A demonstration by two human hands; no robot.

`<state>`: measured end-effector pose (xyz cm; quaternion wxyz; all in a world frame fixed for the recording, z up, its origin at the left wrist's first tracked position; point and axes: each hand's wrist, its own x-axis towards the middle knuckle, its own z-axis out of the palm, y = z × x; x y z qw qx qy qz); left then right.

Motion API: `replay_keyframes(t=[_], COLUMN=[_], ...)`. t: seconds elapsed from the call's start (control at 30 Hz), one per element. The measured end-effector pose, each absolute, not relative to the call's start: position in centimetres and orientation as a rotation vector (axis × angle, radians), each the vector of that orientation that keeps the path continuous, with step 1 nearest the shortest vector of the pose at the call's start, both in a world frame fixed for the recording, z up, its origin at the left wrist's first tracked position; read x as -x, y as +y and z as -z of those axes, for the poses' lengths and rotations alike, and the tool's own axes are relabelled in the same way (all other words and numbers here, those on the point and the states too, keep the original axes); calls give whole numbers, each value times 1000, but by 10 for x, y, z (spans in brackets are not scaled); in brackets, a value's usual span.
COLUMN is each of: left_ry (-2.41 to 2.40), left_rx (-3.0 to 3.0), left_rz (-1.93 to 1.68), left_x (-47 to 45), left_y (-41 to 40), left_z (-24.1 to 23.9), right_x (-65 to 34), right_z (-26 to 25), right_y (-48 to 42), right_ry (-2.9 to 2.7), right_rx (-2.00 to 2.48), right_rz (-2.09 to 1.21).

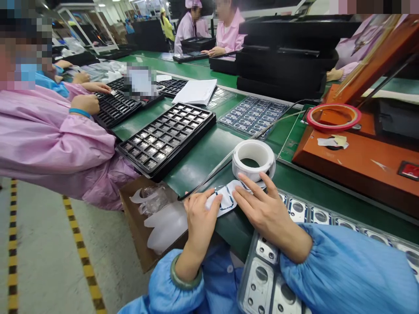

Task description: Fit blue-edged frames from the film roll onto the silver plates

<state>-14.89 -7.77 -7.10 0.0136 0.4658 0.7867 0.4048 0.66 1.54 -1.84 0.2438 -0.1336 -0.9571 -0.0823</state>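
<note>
left hand (200, 218) pressing fingers flat on white backing strip (225, 198), not clenched | right hand (266, 213) resting released, fingers spread, fingertips touching strip and white tape roll (253, 158) | strip lying at green bench's (209, 152) near edge, just before roll | grey parts tray (266, 279) lying under right wrist | black tray (166, 135) sitting toward left edge

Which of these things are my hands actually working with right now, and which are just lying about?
In hand:
left hand and right hand pressing on the white backing sheet
white tape roll touching the right hand
clear parts tray

Lying about:
black tray
red tape ring
cardboard box
</note>
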Motion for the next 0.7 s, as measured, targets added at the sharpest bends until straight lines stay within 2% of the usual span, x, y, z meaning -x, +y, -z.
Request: replay_keyframes(t=[0.47, 0.7], left_ry=[2381, 2129], left_rx=[-1603, -1612], left_rz=[-1462, -1751], left_x=[143, 138], left_y=[-79, -90], left_z=[75, 70], right_x=[-4, -2], right_z=[27, 29], right_y=[14, 13], right_ry=[-2656, -2679], right_rx=[387, 393], right_rz=[167, 231])
